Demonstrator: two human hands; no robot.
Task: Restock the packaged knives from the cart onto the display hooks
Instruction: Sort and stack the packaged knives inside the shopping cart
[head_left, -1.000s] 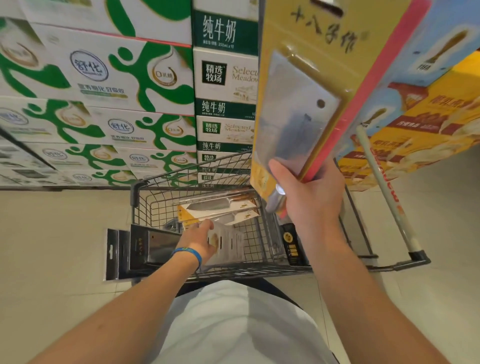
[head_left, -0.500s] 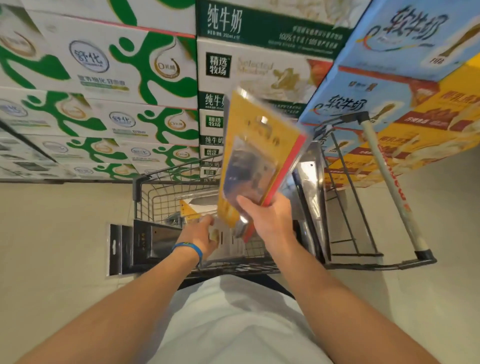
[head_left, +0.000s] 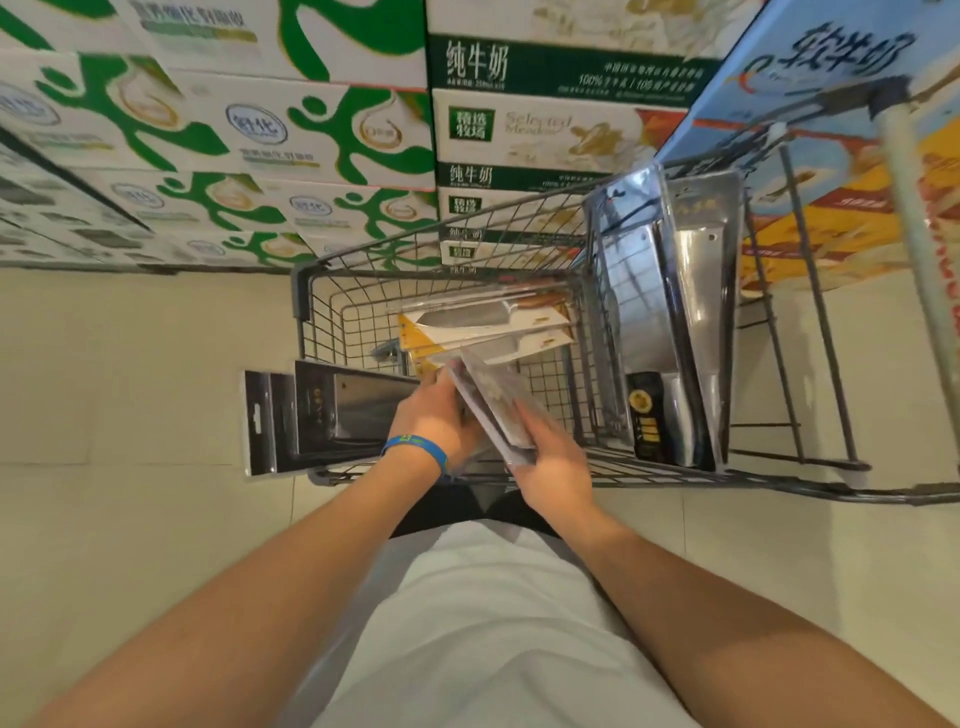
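I am gripping a grey-carded packaged knife (head_left: 496, 408) low in the near end of the cart (head_left: 675, 470), with both hands on it. My right hand (head_left: 553, 460) is clamping its near corner, fingers (head_left: 535, 418) pressed against the face of the card, while my left hand (head_left: 441, 421), the one with the blue wristband (head_left: 415, 449), is closing around its left edge; those fingers are hidden under the pack, so I cannot tell exactly how they are curling. The pack is tilting up out of the basket, not yet clear of it.

As for progress, I am judging the job far from finished — no display hooks are showing anywhere in this view, and plenty of stock is waiting in the cart.

Just beyond my hands a small stack of white-and-yellow carded knives (head_left: 483, 327) is lying flat on the basket floor. On the right, two large cleaver packs (head_left: 670, 317) are standing upright in the seat section, leaning against the wire. On the left, dark boxed knives (head_left: 332, 413) with hang tabs are sticking out past the cart's near-left corner.

Behind the cart, stacked milk cartons (head_left: 311, 135) are filling the background, and pale floor tiles (head_left: 130, 374) are running under everything.
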